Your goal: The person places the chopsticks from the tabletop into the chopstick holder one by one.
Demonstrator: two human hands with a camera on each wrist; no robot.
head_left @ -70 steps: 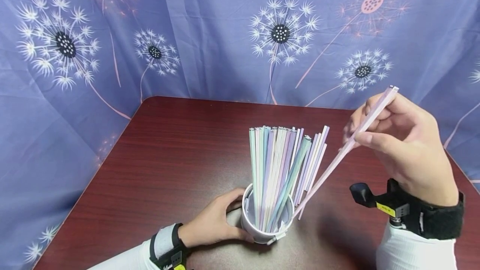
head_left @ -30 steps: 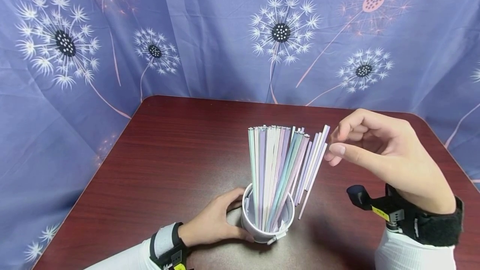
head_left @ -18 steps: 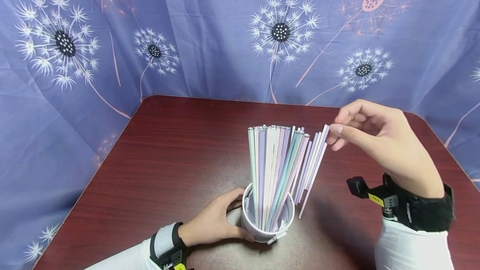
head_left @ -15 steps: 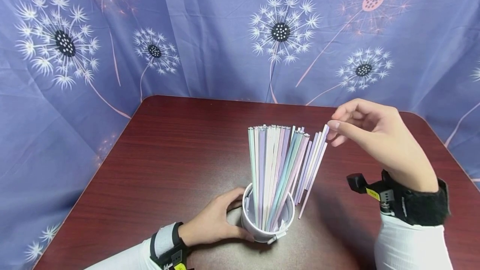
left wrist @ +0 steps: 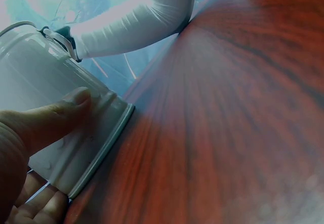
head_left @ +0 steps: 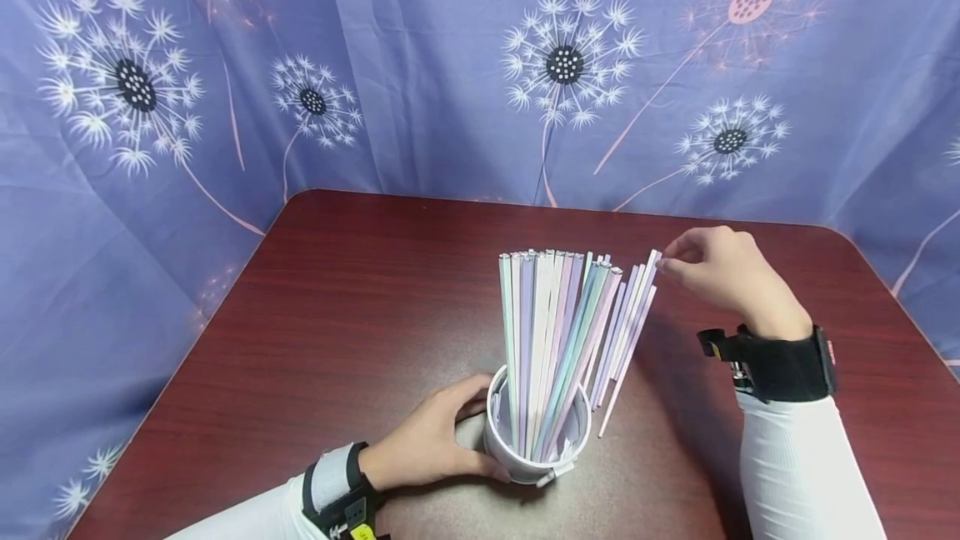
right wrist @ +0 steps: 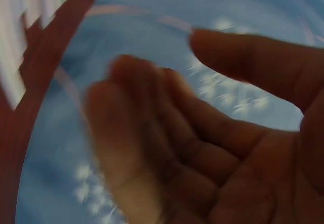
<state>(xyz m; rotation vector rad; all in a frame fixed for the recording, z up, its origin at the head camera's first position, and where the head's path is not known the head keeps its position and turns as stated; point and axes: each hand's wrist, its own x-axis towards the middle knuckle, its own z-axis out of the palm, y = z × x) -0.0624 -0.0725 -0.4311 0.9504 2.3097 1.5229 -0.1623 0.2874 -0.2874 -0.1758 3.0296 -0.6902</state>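
The left hand (head_left: 431, 444) is gripping the smooth white cylindrical cup (head_left: 501, 450) of thin pastel straws (head_left: 558, 332), while the right hand (head_left: 723, 273) is touching one straw tip, its grasp unclear.

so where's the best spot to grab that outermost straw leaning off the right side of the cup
Probably pinch the outermost straw near its top end, coming from the right, where the right hand already is. It leans out from the bundle, so its tip stands free, while lower down it crowds its neighbours. The left hand steadies the white cup.
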